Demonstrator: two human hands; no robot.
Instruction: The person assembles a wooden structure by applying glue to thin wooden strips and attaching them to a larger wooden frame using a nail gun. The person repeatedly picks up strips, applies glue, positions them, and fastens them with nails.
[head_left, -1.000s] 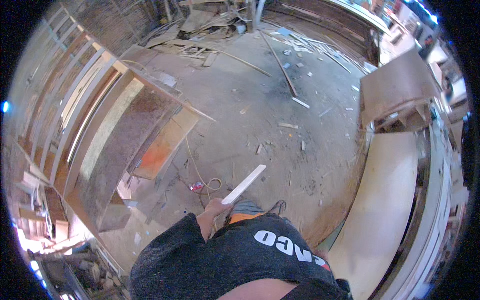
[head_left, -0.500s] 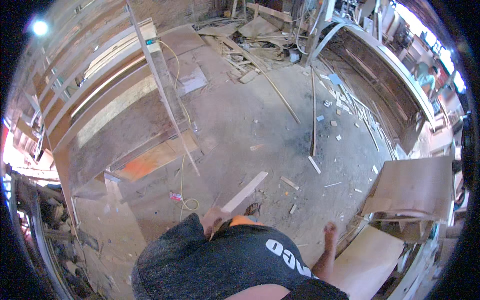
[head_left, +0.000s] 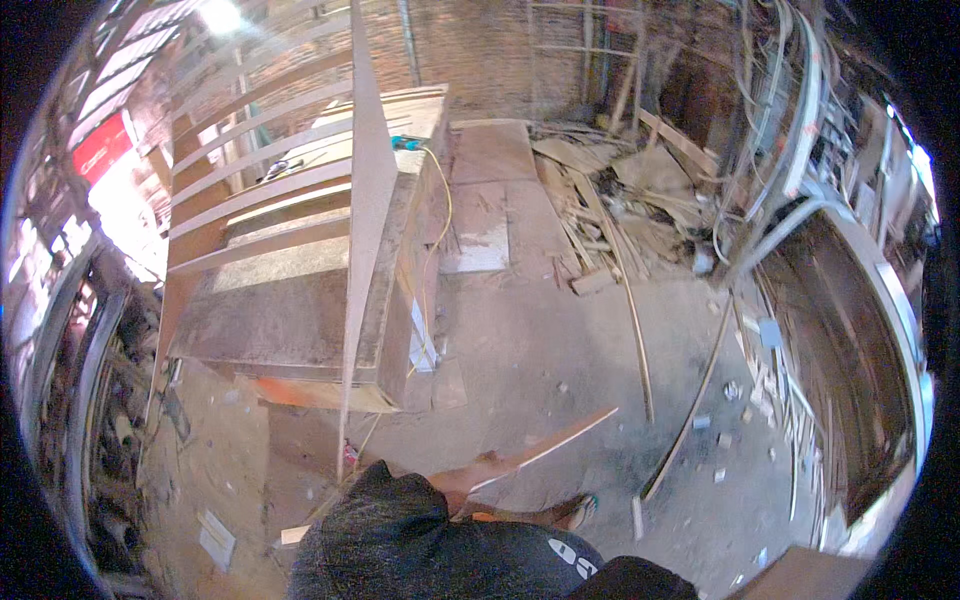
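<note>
My left hand [head_left: 484, 470] is closed around a narrow wooden strip [head_left: 565, 437]. The strip slants up and to the right from my fingers, over the floor. Part of it is hidden behind my hand and dark shirt. A pale wood end [head_left: 294, 536] shows at the left of my shirt; I cannot tell whether it belongs to the same strip. My right hand is out of view, with only a dark sleeve [head_left: 645, 578] at the lower edge. Ahead on the left, a tall slatted wooden frame [head_left: 365, 190] stands against a large workbench [head_left: 270, 320].
A teal power tool [head_left: 405, 143] with a yellow cord [head_left: 447, 200] lies on the bench. Scrap wood [head_left: 650, 190] is heaped by the brick wall. Long strips [head_left: 700, 410] and offcuts lie on the floor at right, near a long dark trough-like piece [head_left: 835, 350]. A board [head_left: 810, 575] is at lower right.
My view has swung up and toward the bench, which now appears nearer. The strip has moved along in my left hand. My right hand has left the view.
</note>
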